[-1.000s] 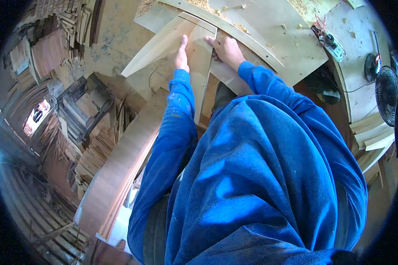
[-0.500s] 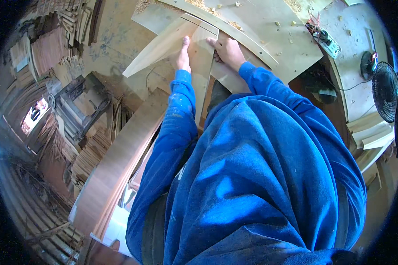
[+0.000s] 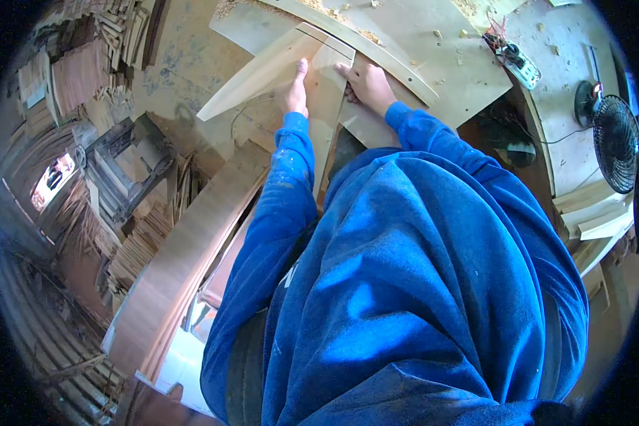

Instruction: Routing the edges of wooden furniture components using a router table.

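Since a second ago, you have changed little. The pale wooden piece [image 3: 255, 82] and both your hands have slid slightly right against the curved strip [image 3: 406, 77] and the flat sheet [image 3: 468, 92] on the table, while your view has swung a touch as well. Your hold looks the same, so I'd judge this a small shift of position, with the piece under your control.

The piece lies in front of you at the near side of the strip, its narrow tip pointing left and a dark line crossing its wide end. Your left hand [image 3: 295, 96] rests at its near side, thumb up against the wood; the other fingers are hidden, so I cannot tell whether it is closed. Your right hand [image 3: 370, 85] has its fingers curled at the right edge, thumb laid on the wood, gripping it there.

As for writing, you have nothing readable here. A pale mark [image 3: 289, 276] on your clothing near the left arm is too cut off to make out, and no label shows clearly on the power strip [image 3: 525, 72] or the fan [image 3: 615, 142].
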A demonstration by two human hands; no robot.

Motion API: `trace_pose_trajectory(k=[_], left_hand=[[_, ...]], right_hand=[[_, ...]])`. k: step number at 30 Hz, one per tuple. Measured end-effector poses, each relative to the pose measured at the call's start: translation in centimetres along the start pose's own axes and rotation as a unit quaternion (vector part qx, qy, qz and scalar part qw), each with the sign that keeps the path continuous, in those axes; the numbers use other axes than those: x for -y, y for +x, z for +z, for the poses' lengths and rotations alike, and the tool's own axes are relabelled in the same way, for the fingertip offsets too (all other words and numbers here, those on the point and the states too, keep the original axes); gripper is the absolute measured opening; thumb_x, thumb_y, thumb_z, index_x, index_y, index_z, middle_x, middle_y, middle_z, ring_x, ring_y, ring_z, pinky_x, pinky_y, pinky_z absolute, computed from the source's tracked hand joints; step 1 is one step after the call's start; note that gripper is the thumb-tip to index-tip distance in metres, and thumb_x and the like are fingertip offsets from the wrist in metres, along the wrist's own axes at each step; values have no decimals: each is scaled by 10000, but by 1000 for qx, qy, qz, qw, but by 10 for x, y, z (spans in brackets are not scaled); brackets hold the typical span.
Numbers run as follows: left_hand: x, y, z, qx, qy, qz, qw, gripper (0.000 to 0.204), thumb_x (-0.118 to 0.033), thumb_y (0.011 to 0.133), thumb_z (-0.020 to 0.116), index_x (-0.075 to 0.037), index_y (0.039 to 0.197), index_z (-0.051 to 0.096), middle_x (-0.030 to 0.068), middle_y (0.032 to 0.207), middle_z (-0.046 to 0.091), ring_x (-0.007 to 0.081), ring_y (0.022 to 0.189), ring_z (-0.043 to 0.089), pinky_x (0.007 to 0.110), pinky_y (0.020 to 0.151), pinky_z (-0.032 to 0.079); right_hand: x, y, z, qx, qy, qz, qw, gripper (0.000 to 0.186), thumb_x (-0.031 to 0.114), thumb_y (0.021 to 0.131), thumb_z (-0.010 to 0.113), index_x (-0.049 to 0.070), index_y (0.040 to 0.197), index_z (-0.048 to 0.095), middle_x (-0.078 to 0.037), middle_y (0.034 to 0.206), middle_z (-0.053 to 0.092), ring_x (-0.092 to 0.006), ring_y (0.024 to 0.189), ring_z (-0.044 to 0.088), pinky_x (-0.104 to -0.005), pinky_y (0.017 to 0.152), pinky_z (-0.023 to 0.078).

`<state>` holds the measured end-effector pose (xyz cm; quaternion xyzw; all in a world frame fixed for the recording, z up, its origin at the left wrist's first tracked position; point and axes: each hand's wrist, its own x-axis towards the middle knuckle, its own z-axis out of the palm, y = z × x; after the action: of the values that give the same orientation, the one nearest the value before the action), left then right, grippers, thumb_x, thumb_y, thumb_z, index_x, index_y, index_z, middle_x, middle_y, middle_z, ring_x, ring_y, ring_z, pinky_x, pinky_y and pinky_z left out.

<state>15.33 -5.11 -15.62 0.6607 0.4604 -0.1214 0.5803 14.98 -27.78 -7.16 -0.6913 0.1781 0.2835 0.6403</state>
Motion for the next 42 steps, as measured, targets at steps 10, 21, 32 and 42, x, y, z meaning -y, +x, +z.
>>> trace_pose_trajectory(k=[10, 21, 32, 42], left_hand=[[-15, -45, 14, 85, 27, 13, 996, 1021, -710, 834, 737, 24, 1500, 490, 195, 1513, 518, 311, 1363, 516, 427, 1153, 410], [-16, -78, 26, 85, 24, 0, 996, 977, -668, 860, 742, 13, 1513, 487, 173, 1556, 480, 282, 1421, 451, 413, 1186, 357], [53, -46, 13, 24, -43, 77, 996, 832, -490, 844, 852, 57, 1409, 582, 173, 1494, 560, 277, 1320, 570, 411, 1085, 475], [10, -138, 14, 82, 376, -23, 923, 1082, -857, 909, 357, 71, 1428, 554, 305, 1487, 516, 447, 1411, 472, 475, 1179, 364]], right_hand=[[-13, -5, -10, 13, -11, -14, 1000, 504, 402, 1010, 669, -88, 895, 709, -120, 631, 688, -178, 519, 696, -322, 510, 583], [-24, -20, -22, 7, -27, -19, 999, 518, 421, 1010, 666, -75, 870, 720, -109, 594, 670, -172, 490, 665, -328, 527, 569], [-32, -45, -26, 20, -22, -7, 1000, 538, 437, 998, 681, -62, 798, 706, -102, 608, 677, -154, 476, 653, -329, 475, 556], [-74, -54, -51, 17, -275, -123, 953, 542, 435, 1015, 652, -56, 795, 716, -151, 705, 728, -210, 593, 715, -390, 567, 569]])
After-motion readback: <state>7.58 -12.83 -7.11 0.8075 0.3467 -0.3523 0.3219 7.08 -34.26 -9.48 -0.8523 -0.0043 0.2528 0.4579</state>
